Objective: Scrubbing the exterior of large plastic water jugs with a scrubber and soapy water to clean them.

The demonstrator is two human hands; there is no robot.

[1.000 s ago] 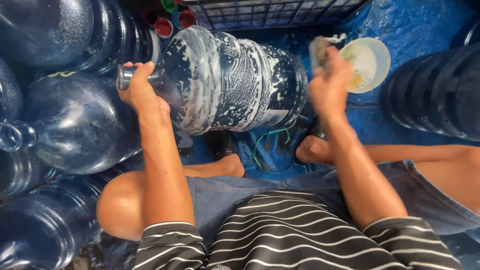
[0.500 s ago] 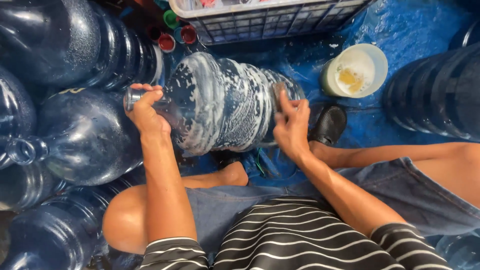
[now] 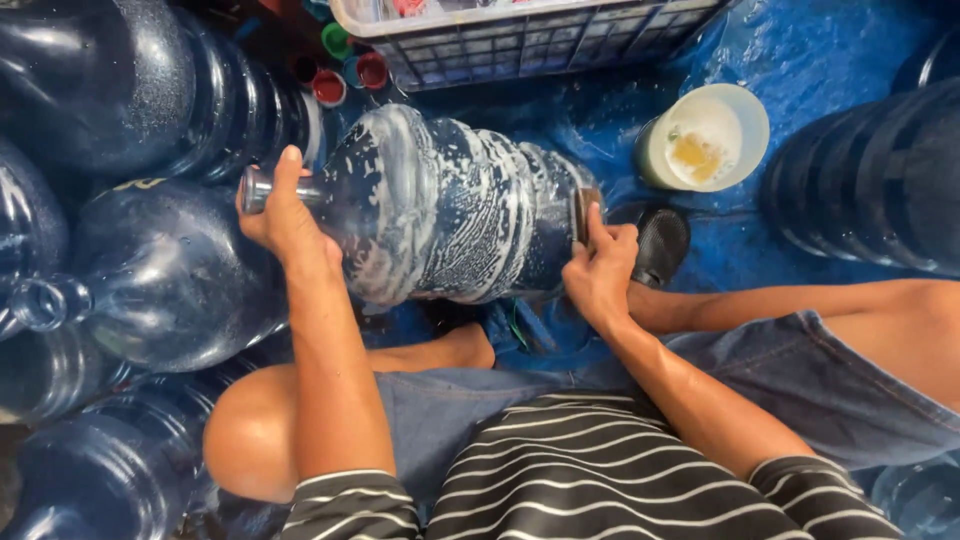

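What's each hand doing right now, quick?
Left hand: grip closed around the neck of the soapy water jug.
Right hand: closed on a scrubbing pad, pressed against the jug's base.

A water jug (image 3: 450,205) lies on its side between the left hand (image 3: 285,220) at its neck and the right hand (image 3: 598,272) at its base. Beyond the right hand sits a bowl (image 3: 745,120); a crate (image 3: 520,35) lies farther off, and more jugs (image 3: 110,270) crowd left of the left hand.
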